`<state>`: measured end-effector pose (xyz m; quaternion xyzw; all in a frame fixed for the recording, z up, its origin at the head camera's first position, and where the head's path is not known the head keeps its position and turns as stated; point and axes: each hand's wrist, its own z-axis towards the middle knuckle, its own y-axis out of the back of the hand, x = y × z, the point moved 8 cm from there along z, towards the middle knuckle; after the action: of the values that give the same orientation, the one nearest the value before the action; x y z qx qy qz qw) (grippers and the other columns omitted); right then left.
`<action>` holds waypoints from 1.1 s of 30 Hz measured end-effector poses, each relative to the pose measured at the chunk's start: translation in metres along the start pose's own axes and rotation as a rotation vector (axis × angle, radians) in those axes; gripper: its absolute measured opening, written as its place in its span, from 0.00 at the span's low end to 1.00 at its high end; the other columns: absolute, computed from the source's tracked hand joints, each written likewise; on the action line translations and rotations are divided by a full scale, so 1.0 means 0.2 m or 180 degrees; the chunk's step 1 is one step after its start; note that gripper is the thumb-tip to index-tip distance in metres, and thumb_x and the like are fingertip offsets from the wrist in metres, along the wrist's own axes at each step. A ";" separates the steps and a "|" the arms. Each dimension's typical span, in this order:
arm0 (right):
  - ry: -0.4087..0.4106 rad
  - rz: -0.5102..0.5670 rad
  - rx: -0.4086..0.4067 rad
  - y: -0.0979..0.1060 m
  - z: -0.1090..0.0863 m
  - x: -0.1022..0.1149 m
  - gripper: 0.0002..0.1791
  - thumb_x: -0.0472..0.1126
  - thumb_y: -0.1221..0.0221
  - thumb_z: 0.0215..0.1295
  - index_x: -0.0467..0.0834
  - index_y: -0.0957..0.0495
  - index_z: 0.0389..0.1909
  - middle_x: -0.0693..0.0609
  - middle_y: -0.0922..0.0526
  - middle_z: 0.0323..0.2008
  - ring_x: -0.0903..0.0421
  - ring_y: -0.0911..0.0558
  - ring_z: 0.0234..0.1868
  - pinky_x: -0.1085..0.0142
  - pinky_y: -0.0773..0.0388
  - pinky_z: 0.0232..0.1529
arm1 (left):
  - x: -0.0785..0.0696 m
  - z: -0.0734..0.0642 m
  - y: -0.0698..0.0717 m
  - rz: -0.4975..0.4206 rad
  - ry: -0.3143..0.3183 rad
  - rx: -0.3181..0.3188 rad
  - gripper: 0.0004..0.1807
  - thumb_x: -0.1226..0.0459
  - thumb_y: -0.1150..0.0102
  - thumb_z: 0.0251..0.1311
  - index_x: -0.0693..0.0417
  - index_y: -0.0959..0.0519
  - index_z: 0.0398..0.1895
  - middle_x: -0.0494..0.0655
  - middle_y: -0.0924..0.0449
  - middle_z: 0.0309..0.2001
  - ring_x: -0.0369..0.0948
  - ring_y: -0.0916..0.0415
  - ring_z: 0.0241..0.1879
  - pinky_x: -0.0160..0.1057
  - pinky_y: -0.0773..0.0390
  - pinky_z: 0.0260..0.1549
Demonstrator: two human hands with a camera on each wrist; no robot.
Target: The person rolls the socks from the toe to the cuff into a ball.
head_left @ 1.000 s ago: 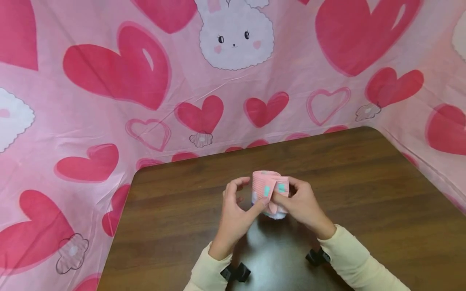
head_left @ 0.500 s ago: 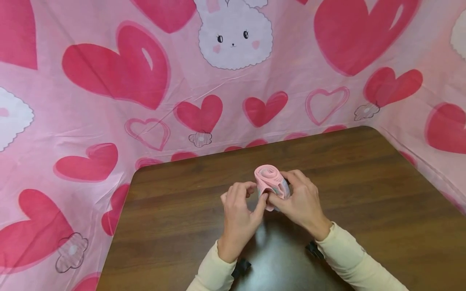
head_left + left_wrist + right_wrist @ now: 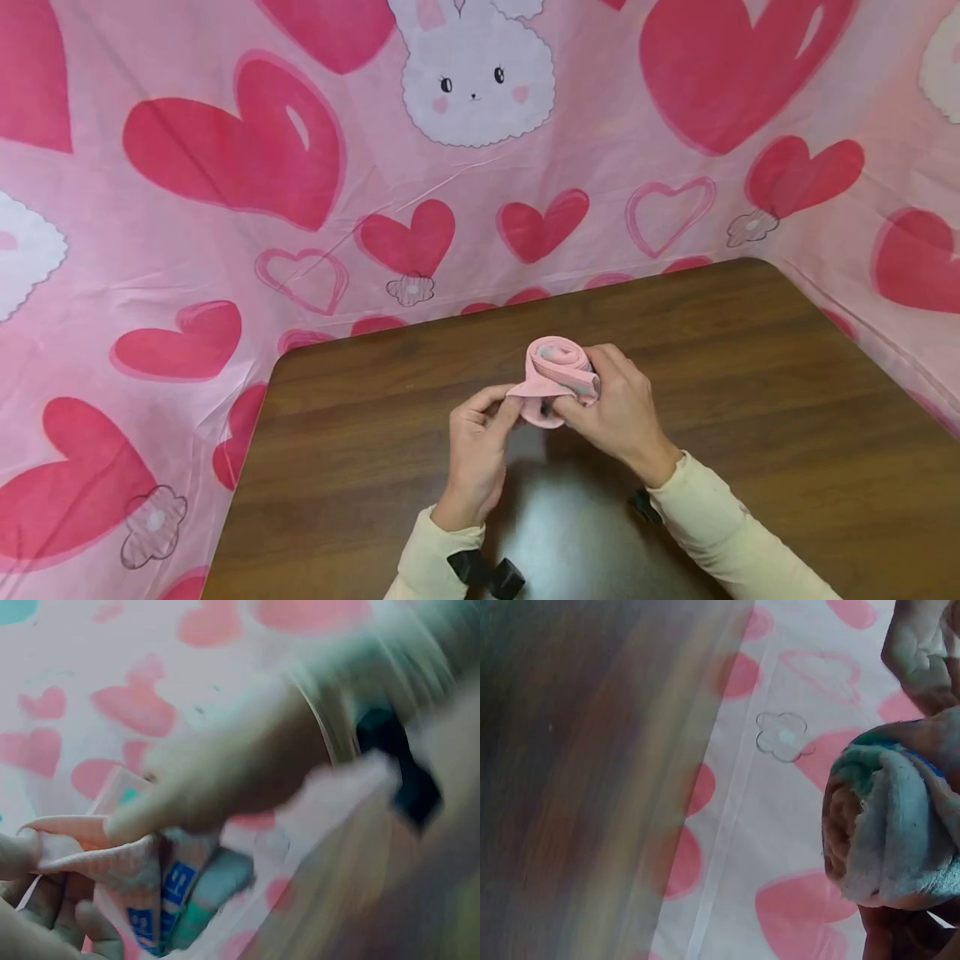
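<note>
A rolled pair of pink socks (image 3: 558, 357) is held above the table, its spiral end facing up in the head view. My left hand (image 3: 477, 442) pinches the edge of the pink cuff (image 3: 538, 385) between thumb and fingers, drawing it out to the left. Around the right side of the roll, my right hand (image 3: 621, 412) grips it, with the thumb in front at the cuff's opening. The left wrist view shows the stretched cuff (image 3: 97, 838) and blue printed marks on the socks. Fluffy white and green sock ends (image 3: 900, 825) appear in the right wrist view.
The brown wooden table (image 3: 360, 450) extends on both sides of the hands. A pink cloth (image 3: 322, 208) with hearts and rabbit faces hangs behind and beside it. Black wrist cameras (image 3: 487, 572) are strapped at the cream sleeves.
The sock roll has tipped so its spiral end shows on top. My left hand has taken the cuff edge and pulled it left, opening it. My right hand keeps its grip.
</note>
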<state>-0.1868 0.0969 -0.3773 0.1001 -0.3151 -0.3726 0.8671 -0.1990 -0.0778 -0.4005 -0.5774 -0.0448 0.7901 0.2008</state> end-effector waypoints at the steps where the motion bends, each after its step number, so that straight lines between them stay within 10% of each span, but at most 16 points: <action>1: 0.0011 0.0018 -0.0021 0.00 0.00 -0.01 0.21 0.47 0.32 0.41 0.39 0.19 0.36 0.50 0.22 0.29 0.55 0.26 0.26 0.57 0.28 0.24 | 0.03 0.00 0.00 -0.0436 0.0310 -0.0068 0.07 0.72 0.44 0.70 0.63 0.16 0.41 0.50 0.14 0.38 0.40 0.19 0.38 0.35 0.22 0.42; 5: 0.0054 0.0076 -0.0009 0.00 0.01 -0.04 0.18 0.44 0.33 0.42 0.39 0.19 0.34 0.51 0.22 0.29 0.57 0.25 0.26 0.59 0.28 0.24 | 0.10 -0.01 -0.03 -0.1231 0.0919 -0.0033 0.12 0.69 0.52 0.75 0.53 0.19 0.36 0.45 0.20 0.40 0.39 0.25 0.42 0.36 0.30 0.44; 9: 0.0057 0.0070 0.0016 0.01 0.01 -0.08 0.17 0.42 0.33 0.41 0.39 0.19 0.34 0.51 0.21 0.29 0.57 0.24 0.26 0.59 0.27 0.25 | 0.10 -0.01 -0.05 -0.0896 0.0943 0.0250 0.08 0.70 0.48 0.71 0.56 0.21 0.34 0.47 0.21 0.39 0.40 0.25 0.43 0.36 0.26 0.46; 17: 0.0364 -0.0296 0.0176 0.01 -0.02 0.01 0.17 0.50 0.38 0.52 0.40 0.20 0.35 0.49 0.21 0.32 0.51 0.22 0.31 0.53 0.23 0.28 | -0.04 0.03 -0.10 0.0053 0.0145 0.1020 0.09 0.74 0.44 0.69 0.79 0.24 0.43 0.69 0.19 0.43 0.50 0.16 0.44 0.48 0.18 0.44; 23: 0.0991 -0.0478 0.0210 -0.01 -0.06 0.18 0.20 0.52 0.48 0.70 0.38 0.19 0.36 0.47 0.20 0.36 0.46 0.22 0.35 0.51 0.26 0.28 | -0.14 0.09 -0.12 0.0887 -0.0498 0.1311 0.03 0.74 0.39 0.66 0.67 0.17 0.39 0.60 0.17 0.33 0.44 0.21 0.30 0.41 0.17 0.28; 27: 0.1213 0.0081 0.0237 -0.01 -0.10 0.23 0.18 0.49 0.47 0.73 0.38 0.18 0.36 0.47 0.18 0.37 0.47 0.20 0.38 0.53 0.24 0.36 | -0.12 0.14 -0.11 0.1097 -0.0435 0.1224 0.03 0.74 0.38 0.64 0.63 0.16 0.37 0.54 0.16 0.32 0.41 0.21 0.30 0.38 0.19 0.30; 33: 0.1038 0.1569 0.0040 0.04 -0.10 0.25 0.10 0.36 0.31 0.58 0.34 0.16 0.37 0.42 0.16 0.36 0.48 0.17 0.37 0.65 0.21 0.45 | -0.04 0.18 -0.07 0.0894 0.0196 0.0821 0.02 0.75 0.36 0.60 0.67 0.15 0.33 0.51 0.14 0.30 0.39 0.19 0.31 0.35 0.21 0.31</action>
<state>-0.1433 0.0651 -0.3667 0.0845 -0.1887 -0.1279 0.9700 -0.2263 -0.0633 -0.3769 -0.5713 0.1440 0.7915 0.1622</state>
